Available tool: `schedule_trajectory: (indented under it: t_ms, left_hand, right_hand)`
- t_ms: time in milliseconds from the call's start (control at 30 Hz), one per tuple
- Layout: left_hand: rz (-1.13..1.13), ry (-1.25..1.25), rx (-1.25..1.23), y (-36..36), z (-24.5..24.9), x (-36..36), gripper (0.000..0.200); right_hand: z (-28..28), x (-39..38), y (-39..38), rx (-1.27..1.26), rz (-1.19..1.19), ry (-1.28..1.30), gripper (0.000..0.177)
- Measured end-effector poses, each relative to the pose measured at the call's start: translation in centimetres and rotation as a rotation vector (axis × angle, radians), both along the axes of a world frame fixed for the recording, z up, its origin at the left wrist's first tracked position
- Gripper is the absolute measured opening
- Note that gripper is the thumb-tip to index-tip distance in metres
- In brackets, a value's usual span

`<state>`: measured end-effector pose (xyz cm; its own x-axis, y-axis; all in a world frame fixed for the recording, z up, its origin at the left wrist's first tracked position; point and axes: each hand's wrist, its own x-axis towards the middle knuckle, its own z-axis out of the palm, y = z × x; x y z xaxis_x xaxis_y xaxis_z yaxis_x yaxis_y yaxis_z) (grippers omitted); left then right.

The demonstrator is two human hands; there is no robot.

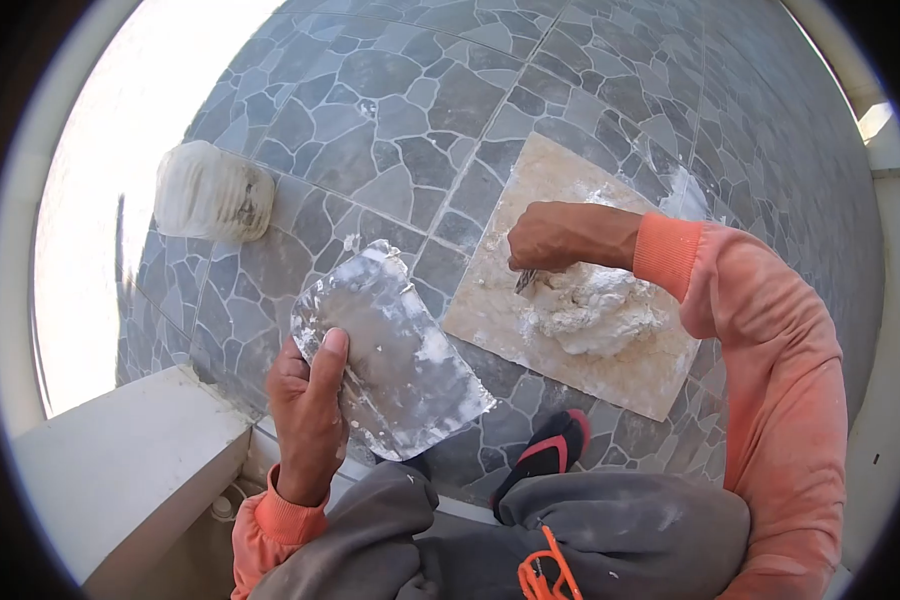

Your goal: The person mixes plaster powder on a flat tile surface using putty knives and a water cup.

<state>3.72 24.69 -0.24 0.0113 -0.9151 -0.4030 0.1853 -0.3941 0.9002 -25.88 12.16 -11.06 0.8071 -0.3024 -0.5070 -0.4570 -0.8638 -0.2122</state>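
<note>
My left hand (310,405) grips the near-left edge of a grey flat plate (390,350) with its thumb on top. White plaster is smeared over the plate's face and crusted along its edges. My right hand (560,237) is closed around a small metal-looking tool (525,282), most of it hidden under the fist. That fist is over a heap of wet white plaster (610,315), at its left side. The heap lies on a square beige tile (490,290) on the floor, to the right of the plate.
A whitish, plaster-stained plastic container (213,192) stands on the stone-patterned floor (400,120) at the left. A white ledge (130,465) is at lower left. My sandalled foot (550,450) is near the tile's front edge. White residue (685,195) marks the floor behind the tile.
</note>
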Motion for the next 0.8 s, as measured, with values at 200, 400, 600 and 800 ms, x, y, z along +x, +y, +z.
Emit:
schedule_trajectory:
  t_ms: [200,400,600,800]
  left_hand:
    - [-0.152,0.034,-0.036,-1.2,-0.2,-2.5,0.027]
    - [-0.488,-0.131,-0.25,-5.0,1.3,-6.7,0.029]
    - [-1.026,-0.675,-0.602,-14.1,7.7,-14.6,0.031]
    - [-1.251,-0.751,-0.633,-15.1,9.6,-25.3,0.03]
  right_hand:
    - [4.8,-8.9,7.9,-0.168,-0.057,0.016,0.01]
    - [4.0,-13.7,16.0,-0.445,-0.245,-0.058,0.013]
    - [8.0,-14.1,15.8,-0.429,-0.703,-0.189,0.011]
    - [12.4,-14.8,13.5,-0.174,-1.353,-0.124,0.025]
